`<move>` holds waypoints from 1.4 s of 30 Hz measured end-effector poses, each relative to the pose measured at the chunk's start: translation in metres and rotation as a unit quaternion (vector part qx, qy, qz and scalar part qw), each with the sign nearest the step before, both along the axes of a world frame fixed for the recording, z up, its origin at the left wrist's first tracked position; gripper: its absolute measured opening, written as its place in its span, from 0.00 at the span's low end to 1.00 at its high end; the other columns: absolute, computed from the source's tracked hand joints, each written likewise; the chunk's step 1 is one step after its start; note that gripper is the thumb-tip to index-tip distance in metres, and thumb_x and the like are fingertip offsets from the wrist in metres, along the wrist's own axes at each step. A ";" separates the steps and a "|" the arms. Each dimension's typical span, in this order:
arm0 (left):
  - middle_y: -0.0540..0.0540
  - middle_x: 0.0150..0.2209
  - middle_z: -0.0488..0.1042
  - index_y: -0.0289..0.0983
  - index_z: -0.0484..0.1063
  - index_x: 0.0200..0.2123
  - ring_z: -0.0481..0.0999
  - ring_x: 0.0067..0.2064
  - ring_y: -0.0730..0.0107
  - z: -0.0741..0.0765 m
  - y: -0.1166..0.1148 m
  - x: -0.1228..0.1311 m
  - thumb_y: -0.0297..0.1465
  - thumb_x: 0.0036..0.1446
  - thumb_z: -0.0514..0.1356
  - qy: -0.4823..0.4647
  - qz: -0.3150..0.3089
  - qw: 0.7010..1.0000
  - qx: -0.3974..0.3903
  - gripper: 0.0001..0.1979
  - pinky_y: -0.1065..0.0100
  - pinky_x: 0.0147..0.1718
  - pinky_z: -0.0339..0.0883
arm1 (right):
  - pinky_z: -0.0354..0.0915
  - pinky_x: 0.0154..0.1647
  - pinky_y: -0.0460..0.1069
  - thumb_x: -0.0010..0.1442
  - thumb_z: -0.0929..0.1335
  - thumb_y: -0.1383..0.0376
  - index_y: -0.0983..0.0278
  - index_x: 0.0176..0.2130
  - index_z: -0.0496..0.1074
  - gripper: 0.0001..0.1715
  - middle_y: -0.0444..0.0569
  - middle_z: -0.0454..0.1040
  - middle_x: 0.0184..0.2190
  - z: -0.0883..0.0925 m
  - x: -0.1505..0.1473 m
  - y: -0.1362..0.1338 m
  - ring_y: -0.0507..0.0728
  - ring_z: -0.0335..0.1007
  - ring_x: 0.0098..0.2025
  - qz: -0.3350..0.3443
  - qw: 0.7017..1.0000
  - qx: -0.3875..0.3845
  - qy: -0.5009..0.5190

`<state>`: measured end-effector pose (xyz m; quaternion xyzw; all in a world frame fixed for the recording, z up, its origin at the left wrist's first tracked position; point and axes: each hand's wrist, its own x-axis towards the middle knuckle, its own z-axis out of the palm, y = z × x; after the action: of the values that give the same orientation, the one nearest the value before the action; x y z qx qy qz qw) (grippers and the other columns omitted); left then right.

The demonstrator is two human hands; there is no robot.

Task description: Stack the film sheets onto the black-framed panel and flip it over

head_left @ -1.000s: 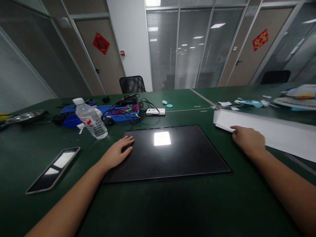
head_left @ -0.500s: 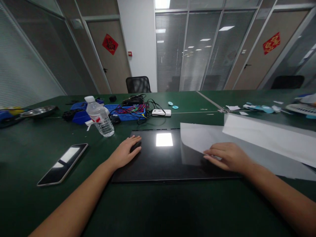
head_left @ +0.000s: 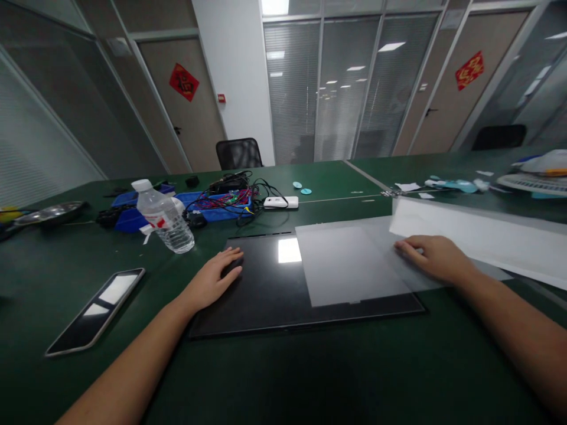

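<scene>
A dark glossy flat panel (head_left: 261,301) lies on the green table in front of me. My left hand (head_left: 217,276) rests on its left edge, fingers apart, holding nothing. A translucent sheet (head_left: 341,260) covers much of the panel's right half and reaches past its right edge. Over the sheet, near the panel's right side, is my right hand (head_left: 432,258). Its fingers are curled together, and whether the sheet is pinched in them is hidden. White paper (head_left: 469,233) lies just behind and to the right of this hand.
At left lie a phone (head_left: 95,313) and a tilted water bottle (head_left: 166,218). Behind the panel are a blue tray (head_left: 221,212) of tangled wires and a white device (head_left: 281,202). Small light-blue pieces (head_left: 305,191) sit beyond, and a white keyboard-like object (head_left: 534,184) is at far right.
The translucent sheet's raised left part has come down flat over the panel. My right hand has moved right and away from me. My left hand stays on the panel; the view has shifted slightly.
</scene>
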<state>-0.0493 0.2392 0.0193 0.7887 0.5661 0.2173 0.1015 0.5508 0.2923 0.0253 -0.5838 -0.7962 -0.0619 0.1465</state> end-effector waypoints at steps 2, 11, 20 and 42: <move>0.39 0.70 0.71 0.39 0.75 0.64 0.65 0.74 0.48 -0.001 0.000 0.000 0.57 0.69 0.52 -0.004 0.003 1.000 0.003 0.36 0.45 0.74 0.54 | 0.73 0.42 0.58 0.75 0.58 0.49 0.59 0.44 0.85 0.32 0.52 0.86 0.42 0.003 -0.012 -0.004 0.64 0.82 0.40 0.031 0.999 -0.023 -0.006; 0.37 0.73 0.65 0.38 0.76 0.65 0.59 0.76 0.45 -0.004 0.002 -0.005 0.61 0.67 0.52 -0.006 0.020 1.000 -0.014 0.40 0.45 0.74 0.53 | 0.72 0.62 0.63 0.74 0.63 0.54 0.58 0.56 0.83 0.24 0.52 0.82 0.57 0.011 -0.098 -0.034 0.65 0.79 0.58 0.247 0.969 -0.002 -0.007; 0.39 0.76 0.61 0.40 0.73 0.68 0.53 0.78 0.45 -0.008 0.005 -0.012 0.56 0.65 0.58 0.009 -0.011 0.999 -0.035 0.36 0.42 0.75 0.49 | 0.65 0.71 0.67 0.75 0.63 0.53 0.57 0.67 0.74 0.28 0.50 0.76 0.65 0.004 -0.075 -0.022 0.65 0.71 0.67 0.189 0.978 -0.025 0.086; 0.38 0.73 0.66 0.40 0.78 0.63 0.59 0.76 0.46 -0.011 0.010 -0.016 0.48 0.64 0.58 -0.045 0.031 0.998 -0.026 0.30 0.38 0.74 0.48 | 0.75 0.58 0.67 0.73 0.63 0.51 0.58 0.51 0.84 0.24 0.51 0.83 0.53 0.006 -0.051 -0.016 0.64 0.80 0.54 0.150 0.981 -0.040 0.113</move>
<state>-0.0655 0.2495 0.0081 0.7572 0.5906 0.2410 0.1407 0.4999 0.2761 0.0311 -0.4667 -0.8546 0.0589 0.2199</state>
